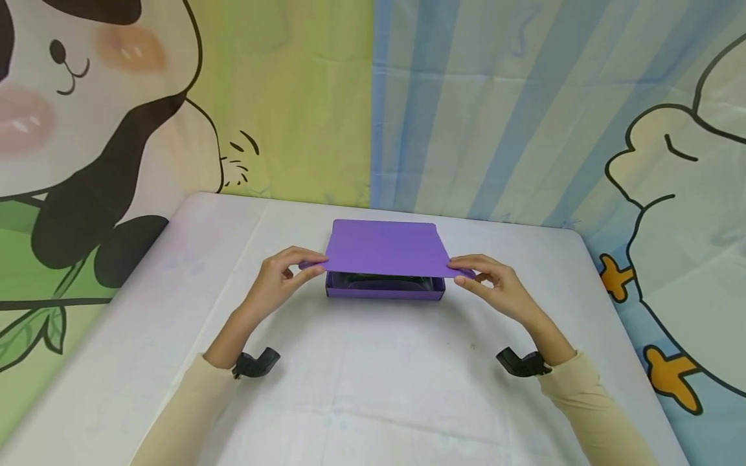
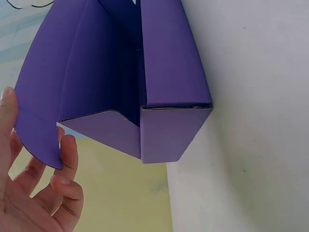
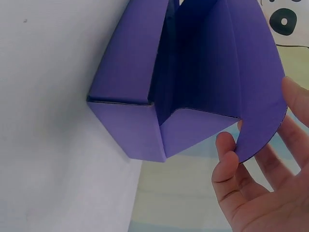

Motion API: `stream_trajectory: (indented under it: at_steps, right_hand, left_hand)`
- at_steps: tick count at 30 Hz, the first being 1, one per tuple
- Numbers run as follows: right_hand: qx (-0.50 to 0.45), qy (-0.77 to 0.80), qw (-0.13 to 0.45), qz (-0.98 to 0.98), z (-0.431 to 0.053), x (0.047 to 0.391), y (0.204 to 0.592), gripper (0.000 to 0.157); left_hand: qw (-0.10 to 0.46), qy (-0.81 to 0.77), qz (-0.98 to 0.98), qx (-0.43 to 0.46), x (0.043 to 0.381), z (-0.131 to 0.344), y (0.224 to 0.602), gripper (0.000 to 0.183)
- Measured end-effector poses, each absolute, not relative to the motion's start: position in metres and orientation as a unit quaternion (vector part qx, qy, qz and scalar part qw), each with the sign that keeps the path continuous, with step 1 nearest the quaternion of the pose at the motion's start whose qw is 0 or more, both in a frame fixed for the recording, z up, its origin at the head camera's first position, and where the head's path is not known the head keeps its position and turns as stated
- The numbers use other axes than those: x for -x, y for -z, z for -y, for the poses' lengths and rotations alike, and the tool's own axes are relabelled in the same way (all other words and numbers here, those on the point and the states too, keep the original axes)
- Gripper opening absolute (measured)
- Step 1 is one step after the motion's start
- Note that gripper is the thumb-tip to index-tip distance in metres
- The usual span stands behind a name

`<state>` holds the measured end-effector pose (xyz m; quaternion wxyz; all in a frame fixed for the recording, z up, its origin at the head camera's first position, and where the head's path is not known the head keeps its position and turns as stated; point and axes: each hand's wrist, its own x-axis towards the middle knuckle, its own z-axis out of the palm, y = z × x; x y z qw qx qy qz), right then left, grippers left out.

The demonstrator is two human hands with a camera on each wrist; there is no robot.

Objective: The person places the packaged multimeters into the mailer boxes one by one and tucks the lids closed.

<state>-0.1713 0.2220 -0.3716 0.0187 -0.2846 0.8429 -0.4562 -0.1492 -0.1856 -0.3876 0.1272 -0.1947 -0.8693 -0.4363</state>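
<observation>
A purple cardboard box [image 1: 384,294] stands on the white table, its hinged lid [image 1: 384,249] raised partway at the front. Through the gap something dark and shiny shows inside, too hidden to name. At the lid's left front corner my left hand [image 1: 285,272] pinches the rounded tab [image 2: 41,140] between thumb and fingers. My right hand [image 1: 492,281] pinches the matching tab [image 3: 258,135] at the right corner. Both wrist views show the lid's side flap, the left one [image 2: 106,130] and the right one [image 3: 193,133], partly inside the box walls.
The white tabletop [image 1: 373,382] extends around the box. A printed cloth [image 1: 303,97] with cartoon animals hangs behind and beside the table. A black wrist camera [image 1: 256,364] sits on the left wrist, another [image 1: 521,362] on the right.
</observation>
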Motion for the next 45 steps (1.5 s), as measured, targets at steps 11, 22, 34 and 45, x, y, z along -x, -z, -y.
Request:
stream_trajectory:
  at_steps: [11, 22, 34, 45]
  right_hand:
    - [0.296, 0.442, 0.02, -0.846, -0.212, 0.153, 0.357, 0.031]
    - [0.305, 0.446, 0.022, -0.841, -0.212, 0.151, 0.368, 0.032]
    - [0.315, 0.445, 0.016, -0.838, -0.213, 0.151, 0.383, 0.032]
    - [0.316, 0.446, 0.01, -0.837, -0.212, 0.151, 0.393, 0.035]
  left_hand:
    - [0.103, 0.442, 0.866, 0.209, 0.144, 0.187, 0.397, 0.029]
    - [0.084, 0.433, 0.871, 0.216, 0.139, 0.191, 0.409, 0.027]
    - [0.071, 0.43, 0.873, 0.218, 0.136, 0.192, 0.42, 0.032]
    - [0.074, 0.44, 0.865, 0.231, 0.136, 0.192, 0.43, 0.032]
